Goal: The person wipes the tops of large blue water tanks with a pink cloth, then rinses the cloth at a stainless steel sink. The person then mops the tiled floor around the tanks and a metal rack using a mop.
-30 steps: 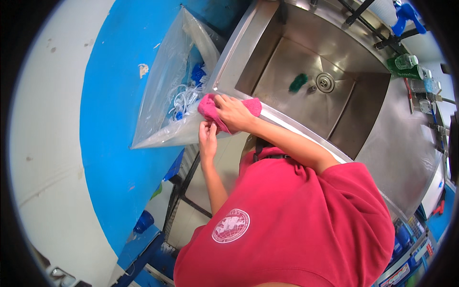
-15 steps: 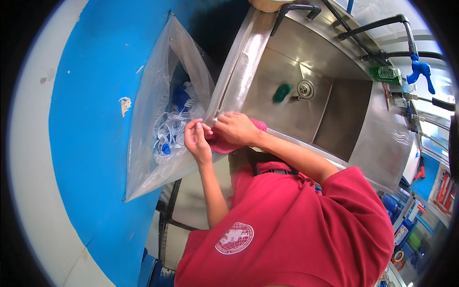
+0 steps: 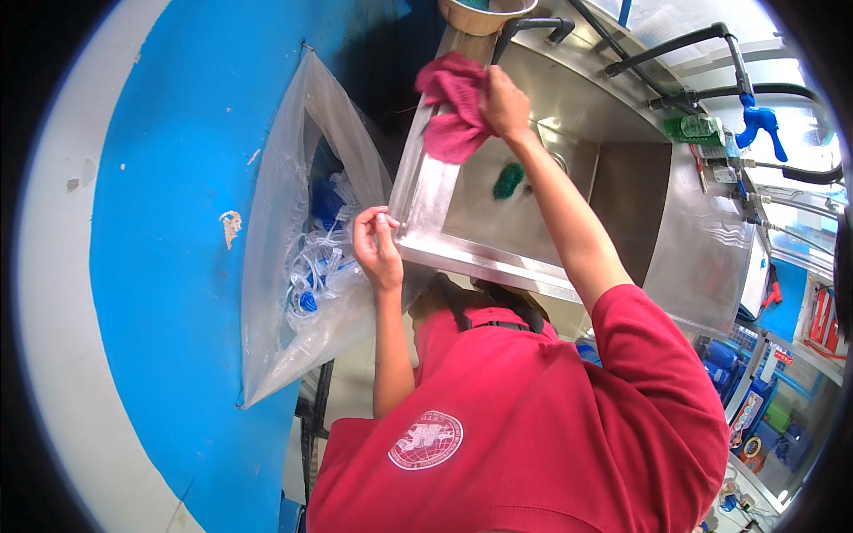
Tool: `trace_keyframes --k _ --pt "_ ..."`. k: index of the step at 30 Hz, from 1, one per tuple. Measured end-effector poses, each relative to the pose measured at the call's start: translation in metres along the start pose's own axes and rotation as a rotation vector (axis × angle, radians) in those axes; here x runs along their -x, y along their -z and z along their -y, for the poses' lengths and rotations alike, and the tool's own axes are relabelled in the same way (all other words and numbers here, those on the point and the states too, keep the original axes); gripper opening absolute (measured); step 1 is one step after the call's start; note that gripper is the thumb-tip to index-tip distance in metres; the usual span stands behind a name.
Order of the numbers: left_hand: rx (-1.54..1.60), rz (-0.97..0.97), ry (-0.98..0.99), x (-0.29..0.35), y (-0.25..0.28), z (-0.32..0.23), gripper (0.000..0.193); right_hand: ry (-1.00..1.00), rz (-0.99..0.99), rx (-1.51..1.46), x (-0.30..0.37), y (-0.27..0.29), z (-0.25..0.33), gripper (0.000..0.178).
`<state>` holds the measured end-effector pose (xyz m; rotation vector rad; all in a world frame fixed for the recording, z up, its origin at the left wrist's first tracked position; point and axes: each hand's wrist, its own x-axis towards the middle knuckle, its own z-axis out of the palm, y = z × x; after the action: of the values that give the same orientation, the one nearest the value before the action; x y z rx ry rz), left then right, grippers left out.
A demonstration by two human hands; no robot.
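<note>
A crumpled dark red cloth (image 3: 455, 111) hangs from my right hand (image 3: 506, 105), whose fingers are closed on it. The cloth lies over the left rim of the steel sink (image 3: 431, 191), toward the back. My left hand (image 3: 377, 244) is at the sink's front left corner, palm up, with its fingers loosely bent and apart and nothing visible in them. A green scouring pad (image 3: 508, 180) rests on the basin floor beside the drain, which my right forearm partly covers.
A clear plastic bag (image 3: 267, 266) with white and blue plastic scraps hangs on the blue wall (image 3: 169, 249) at left. At the back stand a round bowl (image 3: 484, 18) and a black pipe with a blue tap (image 3: 760, 124). A green bottle (image 3: 697, 130) lies at right.
My right hand has carried the red cloth from the front left corner toward the back along the left rim. My left hand has stayed near the corner.
</note>
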<state>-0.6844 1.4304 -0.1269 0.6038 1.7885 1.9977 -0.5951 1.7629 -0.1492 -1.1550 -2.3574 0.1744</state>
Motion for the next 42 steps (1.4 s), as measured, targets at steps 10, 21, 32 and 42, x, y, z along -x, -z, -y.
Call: trace_keyframes --k 10,21,32,42 --pt "0.091 0.129 0.105 0.012 0.001 0.011 0.012 -1.369 0.407 -0.634 0.223 0.087 -0.225 0.042" --pt "0.199 0.928 0.166 0.019 -0.190 -0.034 0.043 -0.767 -0.223 -1.836 0.204 0.214 -0.118 0.064" --pt "-0.226 1.022 0.261 0.026 -0.316 -0.047 0.026 -0.177 -0.472 -0.332 0.090 0.408 -0.052 0.037" --pt "-0.002 1.269 -0.145 -0.003 -0.392 -0.118 0.033 -0.061 -0.624 -0.423 0.024 0.450 -0.062 0.019"
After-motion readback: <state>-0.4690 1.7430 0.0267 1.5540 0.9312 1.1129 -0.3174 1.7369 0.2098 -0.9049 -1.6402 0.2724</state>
